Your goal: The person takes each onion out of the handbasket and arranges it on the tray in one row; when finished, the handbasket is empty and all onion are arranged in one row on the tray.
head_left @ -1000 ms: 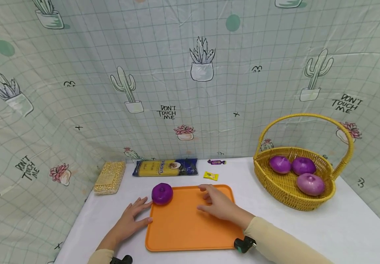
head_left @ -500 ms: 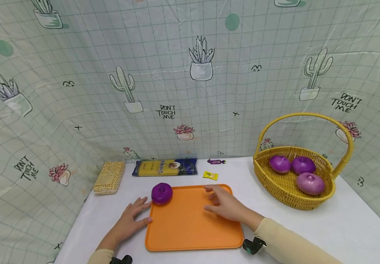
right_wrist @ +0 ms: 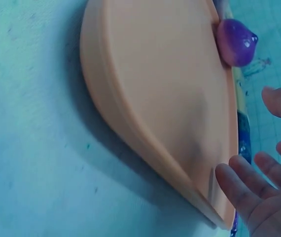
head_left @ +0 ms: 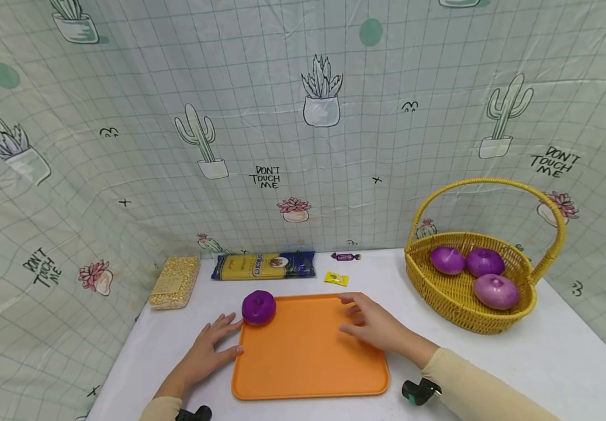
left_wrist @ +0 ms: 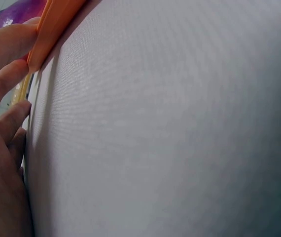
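Looks between grabs, right grip (head_left: 370,323) loose and empty over the bottom-centre orange rectangular tray (head_left: 303,368), left grip (head_left: 207,346) relaxed against it, so any pickup needs squeezing.

Purple onion (head_left: 259,308) glossy, smooth; tray (head_left: 310,356) smooth plastic; basket (head_left: 447,305) rough, woven; white table surface (left_wrist: 155,123) matt.

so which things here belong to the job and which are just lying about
Likely in the job:
orange tray, left hand at its edge, right hand above
purple onion at the tray's corner
perhaps basket and its onions

Seemingly lying about:
bag of kernels
long packet
purple sweet
yellow sweet
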A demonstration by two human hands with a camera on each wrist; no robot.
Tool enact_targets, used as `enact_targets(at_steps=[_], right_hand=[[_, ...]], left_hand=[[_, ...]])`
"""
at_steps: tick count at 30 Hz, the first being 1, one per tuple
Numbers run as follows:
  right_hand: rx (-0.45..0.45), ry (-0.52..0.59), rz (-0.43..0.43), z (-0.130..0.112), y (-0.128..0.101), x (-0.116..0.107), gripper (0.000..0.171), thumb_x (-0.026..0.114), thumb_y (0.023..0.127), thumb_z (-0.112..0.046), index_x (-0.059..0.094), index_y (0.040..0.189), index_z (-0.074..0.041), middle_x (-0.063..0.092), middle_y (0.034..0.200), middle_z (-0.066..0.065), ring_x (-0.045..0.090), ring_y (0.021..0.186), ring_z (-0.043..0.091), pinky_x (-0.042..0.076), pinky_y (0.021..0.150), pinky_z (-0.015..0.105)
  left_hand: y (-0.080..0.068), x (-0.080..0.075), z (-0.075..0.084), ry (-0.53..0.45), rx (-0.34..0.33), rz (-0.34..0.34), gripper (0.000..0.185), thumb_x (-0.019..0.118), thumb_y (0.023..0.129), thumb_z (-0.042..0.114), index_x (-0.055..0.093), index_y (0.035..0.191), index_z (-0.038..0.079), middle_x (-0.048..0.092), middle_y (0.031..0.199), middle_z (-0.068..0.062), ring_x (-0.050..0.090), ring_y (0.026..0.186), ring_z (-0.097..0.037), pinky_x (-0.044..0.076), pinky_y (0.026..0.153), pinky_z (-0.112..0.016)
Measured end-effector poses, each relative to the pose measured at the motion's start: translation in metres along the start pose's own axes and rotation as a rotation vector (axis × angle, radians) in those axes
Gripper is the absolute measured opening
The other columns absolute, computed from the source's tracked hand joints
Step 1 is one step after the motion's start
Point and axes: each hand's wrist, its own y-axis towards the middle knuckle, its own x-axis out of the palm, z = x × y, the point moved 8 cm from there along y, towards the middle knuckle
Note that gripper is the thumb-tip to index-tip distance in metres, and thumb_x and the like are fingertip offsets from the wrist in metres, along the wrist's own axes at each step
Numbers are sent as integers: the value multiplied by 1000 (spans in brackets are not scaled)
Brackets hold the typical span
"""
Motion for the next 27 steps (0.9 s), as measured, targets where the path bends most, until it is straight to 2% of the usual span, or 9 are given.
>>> enact_targets(at_steps=[6, 11, 16, 27], right_hand=[[14, -5, 11, 4, -5, -9, 62, 74, 95, -23, 45, 149, -11, 53, 141, 16, 59, 119, 28, 57, 95, 37], [30, -10, 35, 8, -11, -16, 62, 75, 95, -22, 46, 148, -8, 54, 140, 16, 60, 118, 28, 58, 94, 37], [46, -9, 52, 11, -16, -22, 62, 75, 95, -23, 46, 147, -7, 54, 140, 15, 60, 117, 29, 58, 92, 36], [24, 2, 108, 17, -30, -43, 59, 75, 94, -18, 47, 145, -4, 53, 140, 20, 62, 117, 31, 58, 91, 34]], left_hand=[[1, 1, -3, -3, -23, -3, 63, 77, 91, 38, 59, 143, 9, 39, 159, -20, 16, 153, -44, -1, 123, -62], [2, 0, -1, 7, -8, 11, 62, 77, 90, 38, 60, 142, 8, 41, 157, -22, 19, 152, -46, 1, 122, -64], [2, 1, -4, 10, -21, 7, 62, 77, 90, 38, 60, 142, 9, 40, 158, -21, 18, 152, -45, 0, 123, -63], [3, 2, -4, 6, -30, -1, 62, 77, 91, 38, 60, 143, 9, 39, 159, -20, 16, 153, -44, -1, 123, -63]])
